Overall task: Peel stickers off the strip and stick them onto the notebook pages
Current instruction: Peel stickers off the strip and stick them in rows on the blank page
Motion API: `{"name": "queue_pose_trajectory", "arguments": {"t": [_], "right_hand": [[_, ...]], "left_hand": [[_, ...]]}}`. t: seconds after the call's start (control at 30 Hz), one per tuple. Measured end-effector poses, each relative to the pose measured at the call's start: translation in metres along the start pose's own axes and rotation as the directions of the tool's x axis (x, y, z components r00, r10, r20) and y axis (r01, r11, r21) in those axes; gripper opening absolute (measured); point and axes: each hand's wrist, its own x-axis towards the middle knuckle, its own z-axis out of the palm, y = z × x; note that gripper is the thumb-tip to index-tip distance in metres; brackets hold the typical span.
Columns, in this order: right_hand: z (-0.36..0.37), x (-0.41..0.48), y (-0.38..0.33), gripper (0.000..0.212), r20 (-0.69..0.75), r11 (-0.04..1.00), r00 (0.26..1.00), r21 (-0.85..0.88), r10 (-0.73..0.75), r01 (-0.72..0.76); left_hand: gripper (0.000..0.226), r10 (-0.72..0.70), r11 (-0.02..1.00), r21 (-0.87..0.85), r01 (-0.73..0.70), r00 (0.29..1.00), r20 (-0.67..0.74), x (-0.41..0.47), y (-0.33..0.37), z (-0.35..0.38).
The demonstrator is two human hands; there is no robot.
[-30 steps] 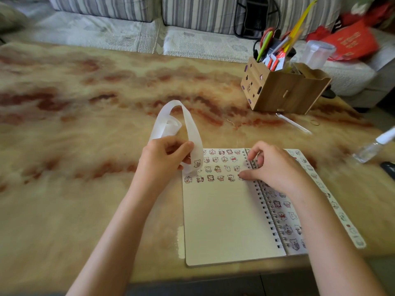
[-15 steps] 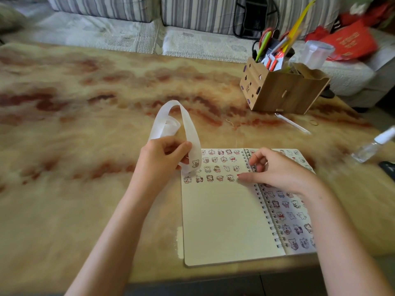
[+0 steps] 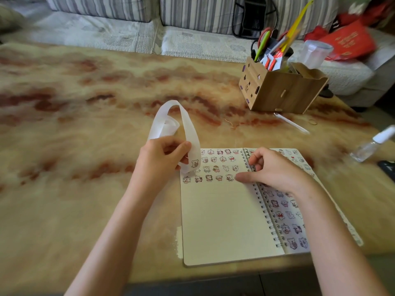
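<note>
Head view is showing the left hand [image 3: 164, 155] pinching the looped sticker strip [image 3: 188, 133] over the spiral notebook [image 3: 224, 221]; the right hand [image 3: 271, 169], holding nothing, is pressing a fingertip at the third sticker row's end, likely seating one; next, peeling the strip's remaining sticker [image 3: 194, 163] is calling for a fingernail lift.

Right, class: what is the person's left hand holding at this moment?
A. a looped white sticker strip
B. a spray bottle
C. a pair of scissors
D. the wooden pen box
A: the left hand pinches the looped white sticker strip above the top left corner of the open notebook, while the right hand rests on the page.
</note>
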Motion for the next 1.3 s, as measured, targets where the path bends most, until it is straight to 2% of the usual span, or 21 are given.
{"name": "queue_pose_trajectory", "arguments": {"t": [0.2,0.4,0.6,0.67,0.73,0.83,0.9,1.0,1.3], "right_hand": [[-0.004,0.0,0.002,0.026,0.012,1.0,1.0,0.02,0.009,-0.009],[0.004,-0.001,-0.004,0.045,-0.088,1.0,0.996,-0.01,0.007,-0.008],[0.0,-0.002,-0.004,0.022,-0.027,1.0,1.0,-0.011,0.012,-0.013],[-0.001,-0.003,-0.005,0.019,-0.047,0.999,0.999,-0.042,0.002,-0.004],[-0.001,-0.005,-0.008,0.022,-0.146,0.999,0.988,-0.01,-0.042,0.041],[0.004,-0.009,-0.021,0.018,-0.329,0.973,0.927,0.084,-0.178,0.217],[0.014,-0.01,-0.031,0.011,-0.314,0.924,0.911,0.186,-0.265,0.333],[0.032,-0.011,-0.044,0.01,-0.256,0.846,0.899,0.321,-0.355,0.425],[0.057,-0.016,-0.06,0.008,-0.275,0.724,0.868,0.479,-0.414,0.497]], "left_hand": [[0.015,0.008,1.0,0.001,-0.008,1.0,0.001,0.001,0.0,-0.002],[0.015,0.005,1.0,-0.006,-0.005,1.0,0.0,0.001,-0.001,-0.001],[0.015,0.004,1.0,-0.013,-0.004,1.0,-0.001,0.001,-0.001,-0.001],[0.016,0.002,1.0,-0.021,-0.003,1.0,-0.002,0.001,-0.001,-0.002],[0.016,0.006,1.0,-0.029,-0.006,1.0,-0.005,0.001,-0.001,-0.003],[0.017,0.015,0.999,-0.041,-0.016,1.0,-0.017,0.001,-0.001,-0.003],[0.017,0.016,0.999,-0.05,-0.017,1.0,-0.018,0.001,0.0,-0.003],[0.018,0.014,0.998,-0.056,-0.016,1.0,-0.024,0.002,0.0,-0.002],[0.019,0.039,0.998,-0.053,-0.043,0.997,-0.065,0.003,0.002,-0.003]]}}
